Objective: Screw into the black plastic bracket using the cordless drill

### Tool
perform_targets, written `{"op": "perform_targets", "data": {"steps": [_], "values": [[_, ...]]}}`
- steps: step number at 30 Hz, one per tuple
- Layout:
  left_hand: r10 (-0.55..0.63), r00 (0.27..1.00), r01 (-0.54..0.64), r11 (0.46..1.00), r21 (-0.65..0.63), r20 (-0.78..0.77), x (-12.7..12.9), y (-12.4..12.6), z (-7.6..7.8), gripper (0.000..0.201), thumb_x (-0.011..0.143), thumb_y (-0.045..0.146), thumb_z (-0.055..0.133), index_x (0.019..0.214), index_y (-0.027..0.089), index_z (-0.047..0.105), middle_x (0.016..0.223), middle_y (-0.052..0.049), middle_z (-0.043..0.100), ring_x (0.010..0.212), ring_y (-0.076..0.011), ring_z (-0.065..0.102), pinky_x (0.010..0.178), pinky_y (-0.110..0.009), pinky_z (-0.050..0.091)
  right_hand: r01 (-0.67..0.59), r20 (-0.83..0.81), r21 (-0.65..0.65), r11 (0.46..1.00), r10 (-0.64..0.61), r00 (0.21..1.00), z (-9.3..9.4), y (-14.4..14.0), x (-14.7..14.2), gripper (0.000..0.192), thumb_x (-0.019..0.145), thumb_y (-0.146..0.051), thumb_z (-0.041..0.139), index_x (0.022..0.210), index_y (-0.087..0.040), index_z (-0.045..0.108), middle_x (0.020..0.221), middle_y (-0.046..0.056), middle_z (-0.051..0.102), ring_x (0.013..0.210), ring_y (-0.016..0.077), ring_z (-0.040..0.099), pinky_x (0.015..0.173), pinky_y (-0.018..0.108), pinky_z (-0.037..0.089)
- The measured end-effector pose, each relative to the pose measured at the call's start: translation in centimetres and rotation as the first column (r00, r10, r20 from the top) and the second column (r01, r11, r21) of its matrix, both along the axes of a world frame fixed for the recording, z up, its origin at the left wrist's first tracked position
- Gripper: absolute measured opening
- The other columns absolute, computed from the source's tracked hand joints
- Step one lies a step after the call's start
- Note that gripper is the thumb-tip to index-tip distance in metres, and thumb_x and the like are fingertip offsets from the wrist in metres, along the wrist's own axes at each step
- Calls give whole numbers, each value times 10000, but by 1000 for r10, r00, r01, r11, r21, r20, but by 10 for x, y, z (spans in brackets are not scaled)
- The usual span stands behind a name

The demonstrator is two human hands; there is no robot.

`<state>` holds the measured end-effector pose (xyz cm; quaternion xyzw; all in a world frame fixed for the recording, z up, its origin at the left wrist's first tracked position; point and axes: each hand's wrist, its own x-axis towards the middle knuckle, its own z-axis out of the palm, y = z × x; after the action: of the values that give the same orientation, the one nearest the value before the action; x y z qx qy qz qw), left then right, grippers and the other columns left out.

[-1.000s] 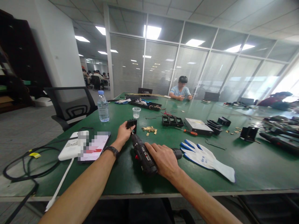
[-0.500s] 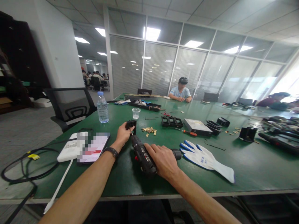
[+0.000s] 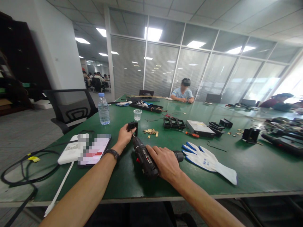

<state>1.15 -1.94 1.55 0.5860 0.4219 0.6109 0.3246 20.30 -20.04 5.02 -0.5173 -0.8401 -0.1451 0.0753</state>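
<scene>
My left hand [image 3: 125, 136] grips a small black plastic part [image 3: 133, 126] standing on the green table [image 3: 151, 179]. A black cordless drill [image 3: 144, 156] lies in my right hand [image 3: 165, 163], its bit pointing up and away at the black part. A watch sits on my left wrist. Just past the part lies a small pile of brass pieces [image 3: 151, 131].
A phone [image 3: 94, 148] and white power bank [image 3: 72, 149] lie at left with cables. White-and-blue gloves [image 3: 208, 162] lie at right. Further off: water bottle [image 3: 103, 108], plastic cup [image 3: 137, 114], black frames [image 3: 174, 122], screwdriver [image 3: 190, 134], grey box [image 3: 200, 126]. A person sits at the far end.
Almost nothing: both hands hold their places on the black part and the drill; the view shifts very slightly.
</scene>
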Motion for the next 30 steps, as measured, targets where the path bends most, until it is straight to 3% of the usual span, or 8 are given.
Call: {"op": "perform_targets", "data": {"steps": [30], "values": [[-3,1000,3,1000,21,8,-1,3,-3,386,684,345,750,999,137,669,979,-93,713,878,-206,650,854,-346,498,6,26,-11,1000,-6,1000,2,0,-1,609,872,-286,558,1424,-224,309,1129,94,613,962,233,590,786,337,376]]}}
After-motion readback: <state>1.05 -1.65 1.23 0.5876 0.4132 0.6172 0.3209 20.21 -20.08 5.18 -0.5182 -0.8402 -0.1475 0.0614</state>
